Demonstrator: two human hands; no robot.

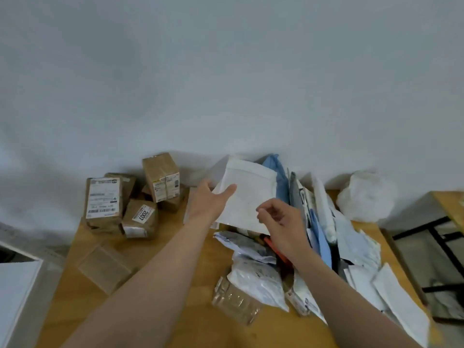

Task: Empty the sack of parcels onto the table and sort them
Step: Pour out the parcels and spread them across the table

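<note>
Left hand [208, 204] holds white envelope [248, 194], fingers behind.

free: table [193, 322] front-centre | blocked: brown boxes [104, 202] back-left, mailer pile [256, 282] right

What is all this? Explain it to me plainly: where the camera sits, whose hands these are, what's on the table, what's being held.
There is no machine: one camera on a person's head looks down at their bare hands. The left hand grips a white mailer envelope, raised above a wooden table. The right hand curls at its lower edge; whether it pinches is unclear. Taped brown cardboard boxes stand grouped at the left; a heap of soft mailer bags lies at the right.
</note>
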